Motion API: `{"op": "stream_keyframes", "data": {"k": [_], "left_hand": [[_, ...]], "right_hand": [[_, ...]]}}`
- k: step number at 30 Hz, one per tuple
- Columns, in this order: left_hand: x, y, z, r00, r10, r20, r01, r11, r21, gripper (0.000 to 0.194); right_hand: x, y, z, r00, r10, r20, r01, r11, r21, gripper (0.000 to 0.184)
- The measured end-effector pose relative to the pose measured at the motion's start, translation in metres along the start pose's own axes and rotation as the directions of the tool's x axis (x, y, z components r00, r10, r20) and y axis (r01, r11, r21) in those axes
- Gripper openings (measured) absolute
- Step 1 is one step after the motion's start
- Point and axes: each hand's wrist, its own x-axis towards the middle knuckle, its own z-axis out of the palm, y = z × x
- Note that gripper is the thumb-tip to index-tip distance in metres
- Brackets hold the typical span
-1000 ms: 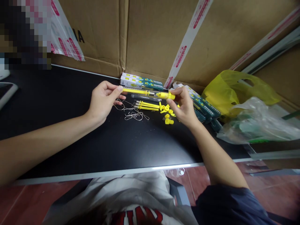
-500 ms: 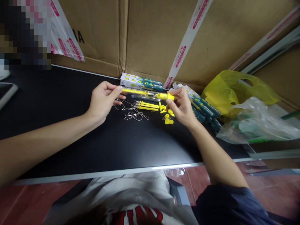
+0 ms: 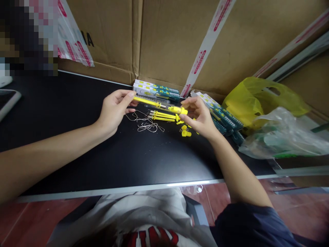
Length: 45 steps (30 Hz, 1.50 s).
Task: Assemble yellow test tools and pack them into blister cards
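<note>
My left hand (image 3: 114,109) pinches the left end of a clear tube with a yellow rod inside (image 3: 156,104), held just above the black table (image 3: 77,144). My right hand (image 3: 199,116) grips the tube's yellow cap end (image 3: 181,110). Below the tube lie two more yellow rods (image 3: 161,116), loose yellow caps (image 3: 185,131) and thin wire hooks (image 3: 147,125).
Teal and white packets (image 3: 155,91) lie against the cardboard boxes (image 3: 167,37) at the back, with more packets (image 3: 223,118) to the right. A yellow plastic bag (image 3: 259,99) and a clear bag (image 3: 282,137) crowd the right side. A phone (image 3: 7,101) rests at the far left.
The tube's right end has dipped and shifted slightly left, so it now slants down to the right. My right fingers have loosened around the cap end.
</note>
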Motion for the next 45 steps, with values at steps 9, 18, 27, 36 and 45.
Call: {"op": "stream_keyframes", "data": {"k": [9,18,27,36,45], "left_hand": [[-0.002,0.005,0.002,0.997,0.066,0.029,-0.066,0.998,0.023,0.023],[-0.002,0.007,0.005,0.997,0.076,0.011,-0.076,0.997,-0.005,0.01],[-0.004,0.009,0.006,0.996,0.086,-0.015,-0.086,0.996,0.003,0.016],[-0.002,0.003,0.003,0.992,0.104,-0.073,-0.105,0.994,-0.003,0.033],[-0.001,0.001,0.001,0.993,0.088,-0.083,-0.09,0.996,-0.014,0.033]], "right_hand": [[0.005,0.003,0.0,0.998,0.051,-0.035,-0.047,0.992,0.117,0.04],[0.005,0.002,0.0,0.993,-0.016,-0.114,0.028,0.994,0.107,0.04],[0.005,0.0,0.002,0.985,-0.033,-0.168,0.041,0.998,0.047,0.043],[0.003,0.005,0.005,0.984,-0.048,-0.171,0.054,0.998,0.03,0.041],[0.002,0.003,0.006,0.967,-0.131,-0.219,0.118,0.991,-0.07,0.033]]}}
